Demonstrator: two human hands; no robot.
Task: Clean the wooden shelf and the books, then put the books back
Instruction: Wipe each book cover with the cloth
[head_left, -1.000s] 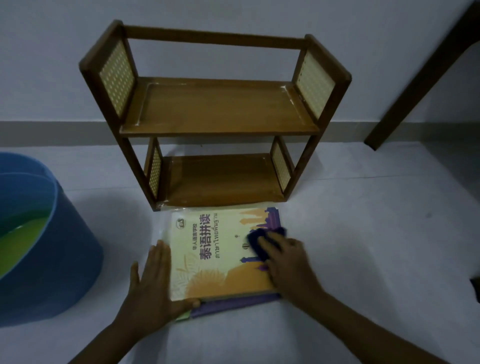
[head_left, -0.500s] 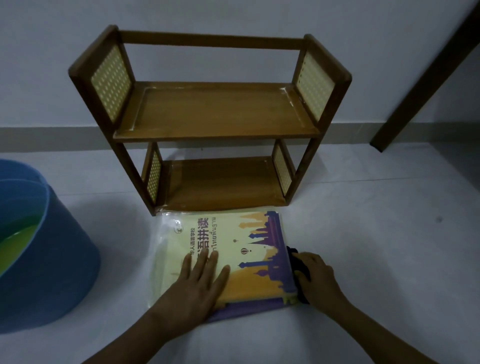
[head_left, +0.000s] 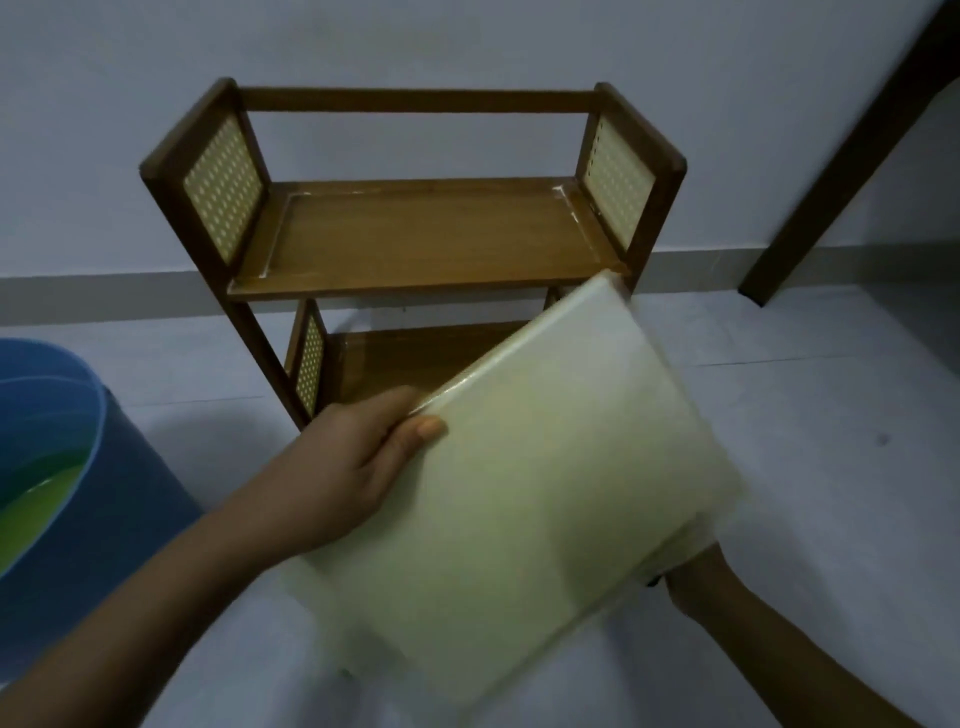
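Both my forearms are bare, no sleeves in view up to the frame edge. My left hand (head_left: 348, 467) at 9 o'clock: no ring, no watch, thumbnail short and plain, unpainted. My right hand (head_left: 691, 582) at 4 o'clock is mostly hidden; wrist bare, no band or bracelet showing.

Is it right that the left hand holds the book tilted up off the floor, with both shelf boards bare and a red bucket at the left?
Not quite: the bucket is blue, not red, as the head view shows. The left hand does hold the book tilted up, and both boards of the shelf are bare.
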